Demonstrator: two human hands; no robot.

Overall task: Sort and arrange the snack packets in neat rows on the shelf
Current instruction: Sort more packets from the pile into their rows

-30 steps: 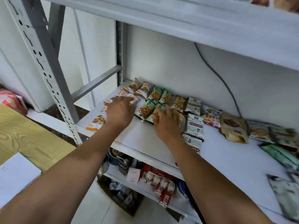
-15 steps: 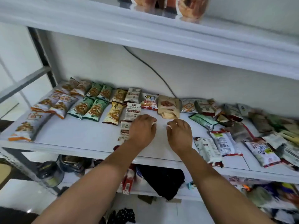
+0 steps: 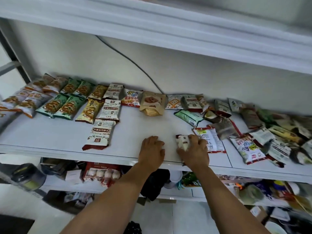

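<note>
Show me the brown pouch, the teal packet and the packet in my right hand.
brown pouch (image 3: 152,102), head view, printed front.
teal packet (image 3: 187,116), head view, its middle.
white packet (image 3: 182,142), head view, its exposed upper end.

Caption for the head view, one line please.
Right hand grips a white snack packet at the shelf front; left hand rests on the shelf beside it.

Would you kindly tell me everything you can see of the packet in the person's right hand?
The white packet looks like a plastic wrapper with a maroon end seal and a small dark label. It lies near the front edge of the shelf, crumpled in the right hand, whose fingers curl round it, hiding part.
</note>
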